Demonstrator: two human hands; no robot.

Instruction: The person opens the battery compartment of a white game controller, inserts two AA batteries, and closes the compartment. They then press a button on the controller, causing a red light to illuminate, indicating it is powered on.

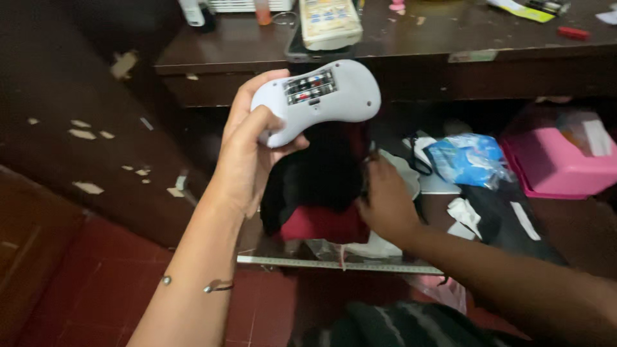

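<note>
The right hand (385, 199) reaches low into the shelf clutter, fingers curled against a dark cloth (315, 180); whether it grips anything I cannot tell. Above and left of it, the left hand (247, 144) clamps a white controller (318, 99), battery bay uncovered, cells seated, cover not yet on.

Only one view was given, shot from a head-worn camera and aimed down and forward, pretty close in. The hands were caught at arm's length mid-frame, with a desk (450, 38) edge up top and red floor (96, 283) at the bottom left.
</note>
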